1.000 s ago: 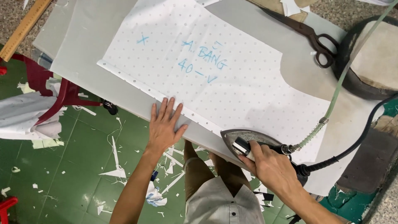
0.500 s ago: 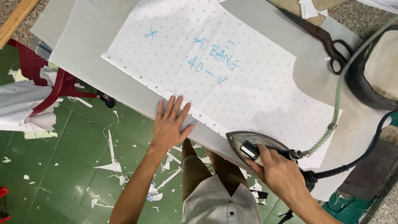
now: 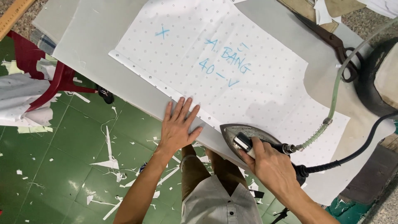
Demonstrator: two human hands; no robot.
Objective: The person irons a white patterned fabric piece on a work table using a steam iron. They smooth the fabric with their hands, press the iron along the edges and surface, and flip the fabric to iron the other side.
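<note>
Right hand (image 3: 271, 166): closed around the dark handle of a grey metal steam iron (image 3: 248, 139). The iron sits flat on the near edge of the work, its pointed nose towards the left hand.

Left hand (image 3: 178, 126): open wide, fingers spread and pressed flat, palm down, on the near edge of the white dotted pattern paper (image 3: 232, 79), just beside the iron's nose but not touching it. It grips nothing.

White dotted pattern paper: a large sheet marked in blue, laid diagonally over a pale grey fabric sheet (image 3: 95, 45) that covers the surface. A printed border strip runs along its near edge, under the left fingertips.

Pale green ribbed hose (image 3: 333, 103): runs from the rear of the iron up and away to the right, across the paper.

Black power cable (image 3: 352, 155): leaves the rear of the iron beside the hose and curves off to the right edge.

Dark metal tailor's scissors (image 3: 336, 41): lie on the surface at top right, well apart from both hands.

Wooden ruler (image 3: 12, 14): at the top left corner.

Dark red plastic chair (image 3: 45, 79): stands on the green tiled floor (image 3: 62, 166) at left, with white cloth draped on it.

Green tiled floor: strewn with white paper and fabric offcuts below the surface edge.
</note>
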